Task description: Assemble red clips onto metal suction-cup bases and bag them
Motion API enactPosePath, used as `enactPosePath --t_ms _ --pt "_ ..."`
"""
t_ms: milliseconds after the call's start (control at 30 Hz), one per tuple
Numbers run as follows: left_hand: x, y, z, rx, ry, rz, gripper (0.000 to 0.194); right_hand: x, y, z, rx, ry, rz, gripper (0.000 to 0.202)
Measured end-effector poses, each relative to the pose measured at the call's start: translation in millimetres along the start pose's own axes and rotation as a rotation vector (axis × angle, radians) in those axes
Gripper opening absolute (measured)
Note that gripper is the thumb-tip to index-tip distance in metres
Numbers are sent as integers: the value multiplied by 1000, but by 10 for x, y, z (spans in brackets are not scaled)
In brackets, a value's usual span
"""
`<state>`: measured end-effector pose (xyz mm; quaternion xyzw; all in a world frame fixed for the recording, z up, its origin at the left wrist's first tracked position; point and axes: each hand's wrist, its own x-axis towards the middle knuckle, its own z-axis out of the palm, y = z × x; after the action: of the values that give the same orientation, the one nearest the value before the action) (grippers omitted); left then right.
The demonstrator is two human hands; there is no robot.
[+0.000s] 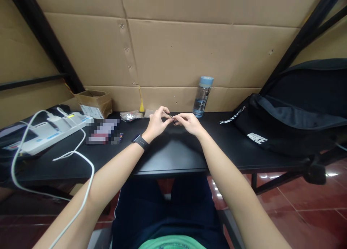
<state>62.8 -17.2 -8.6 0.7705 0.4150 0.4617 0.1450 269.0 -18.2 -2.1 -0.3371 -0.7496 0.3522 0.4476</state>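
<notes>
Above the middle of the black desk (168, 155), my left hand (157, 123) and my right hand (189, 123) meet at the fingertips. Between them is a small, thin, dark item (172, 118), seen nearly edge-on; its kind is too small to make out. My left thumb and index finger pinch it from one side, and my right fingers close on the other side. A dark watch (140, 141) is on my left wrist. Just behind my left hand lies a clear plastic packet (131, 115).
A blue-capped water bottle (202, 97) stands at the back against the cardboard wall (179, 53). To the right sits a black backpack (287, 122). On the left are a white power strip (54, 135) with a loose cable, a small cardboard box (94, 102) and a blurred-out item (103, 131).
</notes>
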Motion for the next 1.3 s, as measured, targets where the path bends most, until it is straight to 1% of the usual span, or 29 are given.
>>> enactPosePath --t_ms 100,267,433,567,700,800,933,1000,1067,1100,1167,1300 --pt "25 -93 32 -161 38 -19 34 -6 18 -17 -59 -13 -41 32" --pt "46 -141 64 -391 -47 -68 34 -10 45 -34 -142 27 -75 24" --pt "38 -186 96 -535 -148 -84 38 11 61 -51 -283 48 -124 16" --pt "26 -245 131 -670 -215 -155 44 8 35 -59 -330 12 -188 10" --pt "6 -249 122 -744 -226 -220 49 -2 -16 -33 -409 -20 -262 8" --pt "-11 -233 109 -772 -244 -252 50 -9 -40 2 -467 -55 -298 10" --pt "-11 -206 128 -767 -276 -261 49 -23 -28 18 -490 -91 -302 11" --pt "2 -189 144 -735 -255 -238 42 -29 -13 12 -485 -77 -306 10" --pt "16 -173 152 -690 -210 -209 33 -33 -3 6 -477 -55 -307 10" --pt "21 -167 153 -668 -192 -195 31 -33 1 4 -472 -47 -305 10" --pt "25 -163 150 -622 -179 -171 35 -30 8 5 -465 -33 -294 9" --pt "16 -188 137 -517 -201 -145 48 -18 26 12 -457 -16 -284 9"
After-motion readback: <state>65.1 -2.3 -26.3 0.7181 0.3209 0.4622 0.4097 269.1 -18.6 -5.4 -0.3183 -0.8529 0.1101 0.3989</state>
